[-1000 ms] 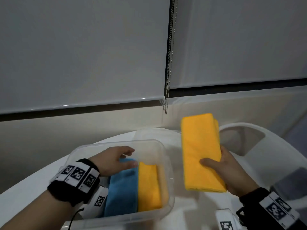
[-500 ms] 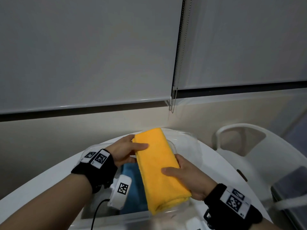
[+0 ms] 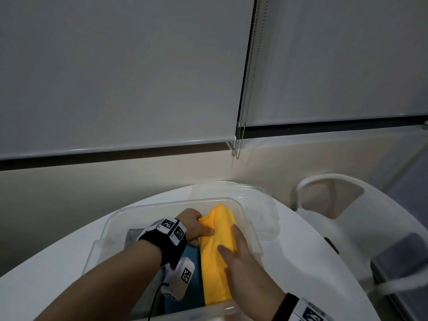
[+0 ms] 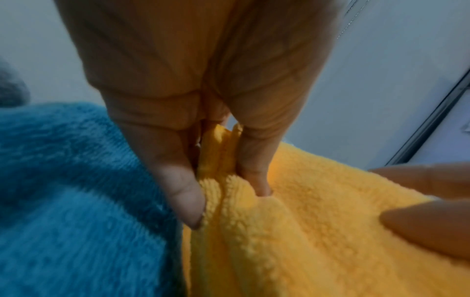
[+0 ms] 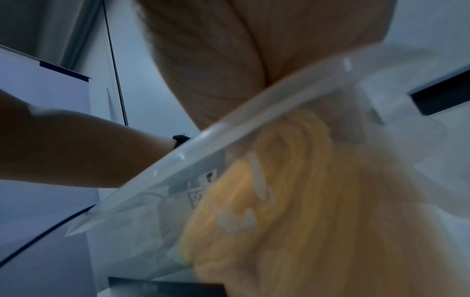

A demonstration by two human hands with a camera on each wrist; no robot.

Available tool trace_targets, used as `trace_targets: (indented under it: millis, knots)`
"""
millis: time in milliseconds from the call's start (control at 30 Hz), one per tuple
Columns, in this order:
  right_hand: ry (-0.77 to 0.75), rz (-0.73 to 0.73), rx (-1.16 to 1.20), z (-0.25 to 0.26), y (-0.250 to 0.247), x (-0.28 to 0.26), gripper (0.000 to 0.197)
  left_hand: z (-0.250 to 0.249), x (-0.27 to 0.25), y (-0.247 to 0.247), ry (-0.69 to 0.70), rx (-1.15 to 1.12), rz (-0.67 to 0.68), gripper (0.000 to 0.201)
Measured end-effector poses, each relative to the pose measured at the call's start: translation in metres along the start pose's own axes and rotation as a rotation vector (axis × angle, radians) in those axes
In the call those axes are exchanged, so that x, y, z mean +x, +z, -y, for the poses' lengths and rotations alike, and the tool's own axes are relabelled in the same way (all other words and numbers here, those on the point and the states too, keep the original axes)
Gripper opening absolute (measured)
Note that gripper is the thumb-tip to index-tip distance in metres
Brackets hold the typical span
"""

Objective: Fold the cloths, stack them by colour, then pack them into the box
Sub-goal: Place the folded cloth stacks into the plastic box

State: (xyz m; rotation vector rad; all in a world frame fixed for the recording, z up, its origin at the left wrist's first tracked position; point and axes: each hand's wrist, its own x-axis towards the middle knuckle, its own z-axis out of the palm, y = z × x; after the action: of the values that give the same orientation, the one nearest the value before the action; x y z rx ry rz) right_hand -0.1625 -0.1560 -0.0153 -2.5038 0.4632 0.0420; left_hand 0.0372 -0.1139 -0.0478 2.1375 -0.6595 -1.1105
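Yellow cloth (image 3: 216, 258) lying inside clear box (image 3: 249, 224), right of blue cloth (image 3: 191, 286) | my right hand (image 3: 245, 262) pressing flat, fingers straight, on its near half | my left hand (image 3: 193, 224) pinching its far-left edge | risk, I'm judging: folds bunching or riding up the box wall as I'm pushing down.

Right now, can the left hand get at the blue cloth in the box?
Probably yes. The left hand is already inside the box, pinching the yellow cloth at its edge, right beside the blue cloth. Nothing covers the blue cloth, but the hand would have to let go of the yellow one first.
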Motion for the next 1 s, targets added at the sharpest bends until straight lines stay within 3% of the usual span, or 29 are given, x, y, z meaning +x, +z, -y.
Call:
trace_targets:
  millis: [100,233,300,367,400,500,633,700,767,900,1000]
  knots:
    - [0.217,0.103,-0.125,0.007,-0.002,0.008,0.045,0.004,0.007,0.008,-0.04,0.021,0.024,0.027]
    - [0.217,0.225,-0.33,0.007,0.002,0.013,0.041,0.009,0.014,0.017,-0.045,0.125,0.005,0.029]
    - [0.141,0.095,-0.34,0.003,0.004,0.013,0.023,0.01,0.016,0.023,-0.05,0.203,-0.01,0.033]
    - [0.125,0.09,-0.41,0.006,-0.006,0.007,0.01,0.011,0.019,0.027,-0.033,0.349,-0.035,0.035]
    - [0.112,0.142,-0.385,0.007,-0.007,0.006,0.013,0.011,0.019,0.029,-0.018,0.428,-0.051,0.036]
    - [0.062,0.201,-0.423,-0.003,0.004,0.008,0.032,0.007,0.012,0.028,-0.003,0.473,-0.08,0.06]
    - [0.094,0.201,-0.494,-0.002,0.001,0.01,0.034,-0.005,-0.021,0.02,0.093,0.645,-0.095,0.106]
    - [0.12,0.155,-0.424,0.001,0.0,0.009,0.033,-0.012,-0.042,0.02,0.203,0.836,-0.03,0.124]
    - [0.046,-0.006,-0.389,0.0,-0.004,0.006,0.027,-0.015,-0.052,0.03,0.298,1.01,0.063,0.127]
    - [0.134,-0.167,-0.353,-0.022,-0.02,-0.002,0.043,-0.006,-0.039,0.055,0.225,1.011,0.16,0.137]
    - [0.193,-0.299,-0.23,-0.043,-0.017,0.003,0.057,-0.006,-0.029,0.07,0.225,1.052,0.138,0.142]
